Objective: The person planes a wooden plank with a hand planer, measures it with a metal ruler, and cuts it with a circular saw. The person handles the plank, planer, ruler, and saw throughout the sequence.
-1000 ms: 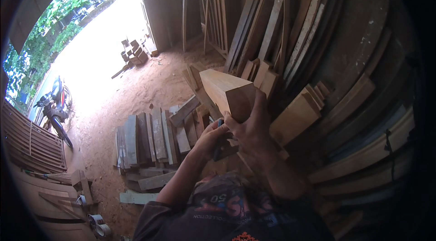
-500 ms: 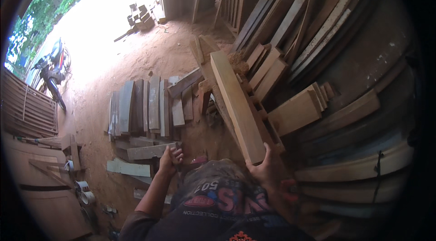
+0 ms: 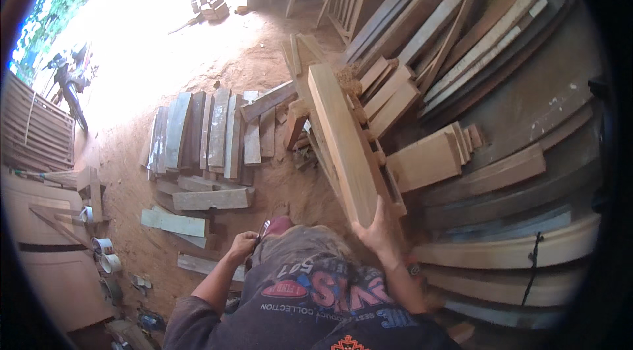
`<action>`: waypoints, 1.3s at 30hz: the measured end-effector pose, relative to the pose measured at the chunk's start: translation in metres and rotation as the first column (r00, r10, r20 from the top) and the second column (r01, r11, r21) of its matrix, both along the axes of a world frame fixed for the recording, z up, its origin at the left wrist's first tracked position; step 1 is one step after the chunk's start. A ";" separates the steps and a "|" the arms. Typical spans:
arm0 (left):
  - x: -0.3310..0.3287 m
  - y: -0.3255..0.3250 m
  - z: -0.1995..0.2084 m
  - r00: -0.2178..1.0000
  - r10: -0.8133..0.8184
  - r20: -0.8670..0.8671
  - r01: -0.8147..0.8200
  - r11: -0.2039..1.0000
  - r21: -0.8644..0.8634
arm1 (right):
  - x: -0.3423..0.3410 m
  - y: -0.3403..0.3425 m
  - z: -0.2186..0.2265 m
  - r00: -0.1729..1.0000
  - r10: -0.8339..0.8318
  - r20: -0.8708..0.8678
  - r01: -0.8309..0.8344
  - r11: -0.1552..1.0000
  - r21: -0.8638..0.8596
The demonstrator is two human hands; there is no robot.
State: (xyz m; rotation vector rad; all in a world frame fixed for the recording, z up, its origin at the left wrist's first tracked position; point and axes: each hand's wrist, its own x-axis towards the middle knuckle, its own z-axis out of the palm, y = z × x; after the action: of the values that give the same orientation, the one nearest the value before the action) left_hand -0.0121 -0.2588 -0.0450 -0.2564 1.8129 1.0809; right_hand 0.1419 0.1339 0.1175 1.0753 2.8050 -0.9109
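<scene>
My right hand [image 3: 377, 230] grips the near end of a long pale beam [image 3: 339, 139], thumb and fingers set apart across its corners. The beam lies ahead of that hand, lengthwise on a narrow wooden surface [image 3: 303, 89]. My left hand [image 3: 244, 245], well apart from it, has its fingers curled round a slim object (too small to identify). Beyond my left hand, weathered boards [image 3: 179, 129] lie side by side; just right of my right hand, stacked planks [image 3: 425, 163] stick out.

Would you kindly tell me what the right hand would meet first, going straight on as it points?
Likely the pale wooden beam, whose near end the right hand touches.
</scene>
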 end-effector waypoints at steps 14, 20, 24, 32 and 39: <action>0.008 0.026 0.014 0.842 0.495 -0.212 -0.431 0.856 0.286 | -0.050 0.017 -0.008 0.997 0.030 -0.071 -0.032 0.999 -0.038; -0.023 0.093 0.090 0.761 0.482 -0.434 -0.192 0.806 0.559 | -0.009 0.015 0.010 0.970 -0.026 -0.241 0.024 1.000 -0.009; -0.037 0.167 0.109 0.813 0.349 -0.466 0.009 0.793 0.609 | 0.043 0.016 0.014 0.950 -0.195 -0.245 0.167 0.977 -0.131; -0.050 0.274 0.075 0.510 0.050 -0.859 0.371 0.888 0.272 | 0.158 0.000 0.036 0.853 -0.462 -0.242 0.437 0.887 -0.151; -0.071 0.274 0.057 0.472 -0.071 -0.879 0.420 0.895 0.153 | 0.227 -0.025 0.033 0.786 -0.608 -0.111 0.606 0.793 -0.054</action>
State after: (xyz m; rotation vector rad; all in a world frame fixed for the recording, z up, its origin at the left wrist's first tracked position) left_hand -0.0834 0.0150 0.0121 0.9482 2.3364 1.4154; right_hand 0.3693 0.1092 0.1507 2.0562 2.5387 -1.0491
